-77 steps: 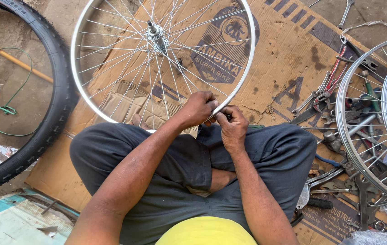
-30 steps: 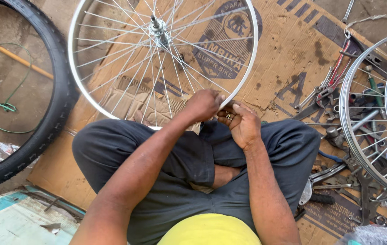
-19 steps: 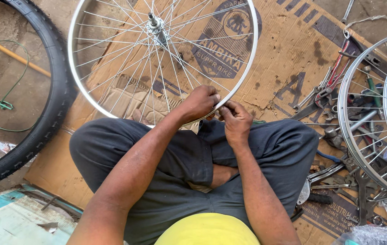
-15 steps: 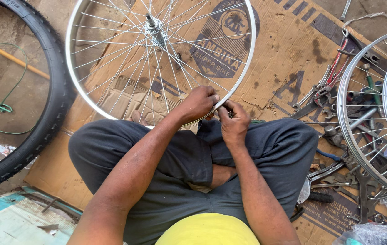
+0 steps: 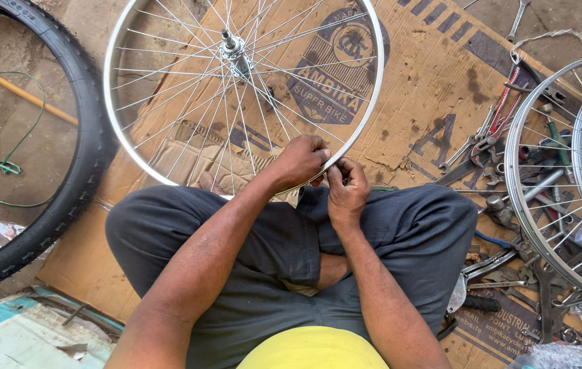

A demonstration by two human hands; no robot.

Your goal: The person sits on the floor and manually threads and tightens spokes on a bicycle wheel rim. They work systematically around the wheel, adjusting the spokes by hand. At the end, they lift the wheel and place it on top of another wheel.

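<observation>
Against the view of half a second ago, we see little change: both hands sit at the same spot on the near edge of the wheel (image 5: 236, 96), and the wheel has kept its place on the cardboard (image 5: 427, 89). Over the longer stretch the hands have drifted only slightly along the rim, lifting and settling again near the knees.

The wheel is a bare silver rim with thin spokes, and it lies nearly flat before the crossed legs, its near edge raised toward the lap. Its hub (image 5: 231, 46) sits toward the far side, and the short axle points up and slightly away from us. The near edge of the rim meets the hands just above the knees.

Our left hand (image 5: 299, 162) curls over the rim, fingers closed around it. Our right hand (image 5: 347, 191) is just beside it, touching the same stretch of rim, fingertips pinched narrowly together at a spoke end; whether they hold a small tool we cannot tell.

To the left a black tyre (image 5: 65, 171) curves over the ground, with a green cord (image 5: 11, 164) inside its arc. To the right stand more spoked wheels (image 5: 564, 171), and loose spanners and pliers (image 5: 489, 137) lie scattered on the cardboard, in no box or tray.
</observation>
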